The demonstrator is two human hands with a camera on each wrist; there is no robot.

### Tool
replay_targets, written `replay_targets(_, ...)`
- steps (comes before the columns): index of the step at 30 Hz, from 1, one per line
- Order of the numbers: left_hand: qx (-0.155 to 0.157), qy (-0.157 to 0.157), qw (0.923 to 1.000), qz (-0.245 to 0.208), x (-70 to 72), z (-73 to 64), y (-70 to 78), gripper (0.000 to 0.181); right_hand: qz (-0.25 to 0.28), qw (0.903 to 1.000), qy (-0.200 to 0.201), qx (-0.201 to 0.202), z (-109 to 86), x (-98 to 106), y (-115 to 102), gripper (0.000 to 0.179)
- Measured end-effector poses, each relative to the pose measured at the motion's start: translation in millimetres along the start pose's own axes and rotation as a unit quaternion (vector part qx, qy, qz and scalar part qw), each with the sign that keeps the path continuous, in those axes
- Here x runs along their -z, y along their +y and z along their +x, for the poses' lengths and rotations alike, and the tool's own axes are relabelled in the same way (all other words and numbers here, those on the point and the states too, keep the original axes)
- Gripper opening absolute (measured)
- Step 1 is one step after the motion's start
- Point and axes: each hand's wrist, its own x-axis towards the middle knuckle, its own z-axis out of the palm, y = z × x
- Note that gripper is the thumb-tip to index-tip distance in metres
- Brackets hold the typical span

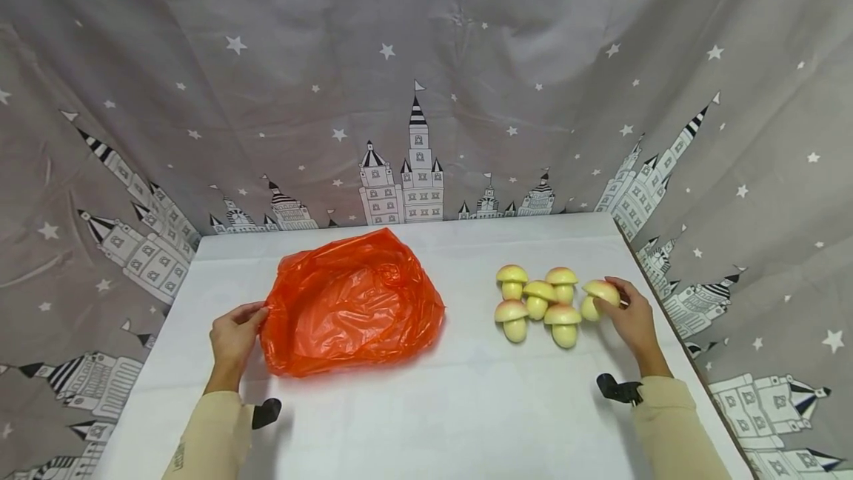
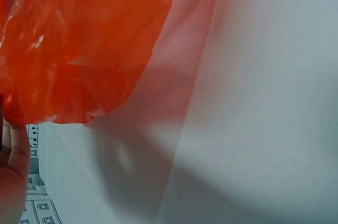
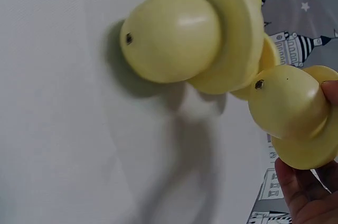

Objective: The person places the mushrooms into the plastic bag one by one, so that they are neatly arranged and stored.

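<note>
An orange-red plastic bag (image 1: 353, 310) lies with its mouth spread wide on the left half of the table. My left hand (image 1: 235, 333) pinches the bag's left rim between thumb and fingers; the left wrist view shows the bag's side (image 2: 100, 49) beside the fingers (image 2: 19, 152). On the right, my right hand (image 1: 631, 317) grips a toy mushroom (image 1: 600, 300) by its cap, thumb on the near side. That mushroom (image 3: 288, 102) has a pale yellow stem with a dark spot at its end. Several like mushrooms (image 1: 537, 298), yellow with reddish caps, stand clustered just left of it.
A white cloth covers the table (image 1: 426, 421). Grey curtains (image 1: 426, 35) printed with stars and castles hang behind and at both sides. The table's right edge (image 1: 686, 350) runs close beside my right arm.
</note>
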Motion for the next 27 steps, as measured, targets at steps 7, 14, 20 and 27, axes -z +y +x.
replay_targets(7, -0.003, -0.002, 1.0000, 0.003, 0.8, 5.7, -5.0, 0.045, 0.012, 0.9996, -0.009, 0.023, 8.8, 0.9, -16.0, 0.050)
replay_targets(14, -0.037, 0.023, 0.9988, 0.022, -11.9, 51.5, -60.2, 0.053, 0.035, 0.9983, -0.027, 0.037, 15.0, -2.2, -36.2, 0.051)
replay_targets(20, -0.034, 0.027, 0.9985, 0.034, -14.9, 59.4, -66.5, 0.052, 0.037, 0.9967, -0.050, 0.051, 27.5, -9.2, -51.1, 0.049)
replay_targets(27, -0.034, 0.025, 0.9982, 0.042, -16.3, 59.4, -68.8, 0.057, 0.054, 0.9916, -0.093, 0.073, 41.2, -21.8, -76.5, 0.050)
